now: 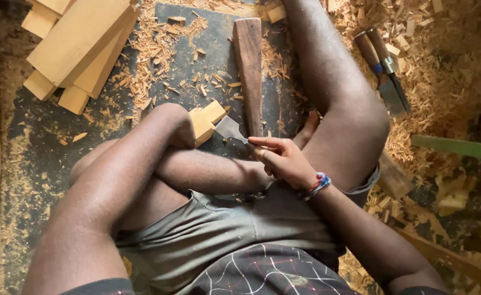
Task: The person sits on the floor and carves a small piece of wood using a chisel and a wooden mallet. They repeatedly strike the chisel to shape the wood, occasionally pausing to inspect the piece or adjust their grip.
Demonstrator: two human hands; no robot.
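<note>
Left knee hides the wood block (pixel 206 121) partly.

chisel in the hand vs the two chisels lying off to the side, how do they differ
The chisel in hand is gripped by the right hand, its handle hidden, the blade against a small pale wood block. The two spare chisels lie untouched on the wood shavings, their brown handles in full view. The held one rests on the dark mat; the spare pair lie off it. All have flat grey metal blades.
</note>
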